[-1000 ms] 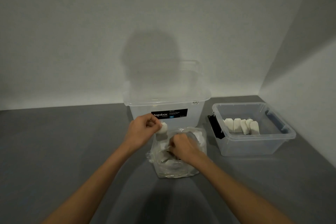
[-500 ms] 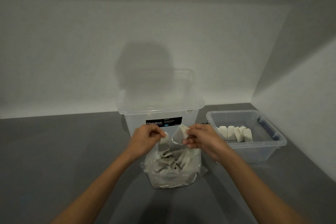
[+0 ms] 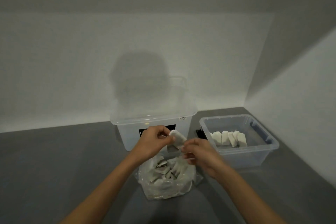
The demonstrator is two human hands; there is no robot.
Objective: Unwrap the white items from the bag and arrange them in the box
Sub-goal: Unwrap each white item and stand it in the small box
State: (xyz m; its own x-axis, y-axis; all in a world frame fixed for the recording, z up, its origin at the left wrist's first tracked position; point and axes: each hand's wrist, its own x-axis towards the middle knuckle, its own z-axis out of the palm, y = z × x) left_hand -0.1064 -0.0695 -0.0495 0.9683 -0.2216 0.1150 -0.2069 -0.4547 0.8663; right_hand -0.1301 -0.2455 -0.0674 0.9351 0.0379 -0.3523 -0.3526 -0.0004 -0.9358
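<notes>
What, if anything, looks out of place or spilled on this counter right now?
Nothing is spilled or damaged. The white items in the small box stand in one row, though a couple lean sideways. The bag slumps open, its packets jumbled but contained. The left hand and right hand hold one packet above it.

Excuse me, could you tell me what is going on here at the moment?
A person is working on one white item, pinched between the left grip and the right grip above the clear bag of wrapped pieces, apparently to unwrap it. A row of white pieces already stands in the small clear box on the right. A larger lidded box sits behind the bag.
</notes>
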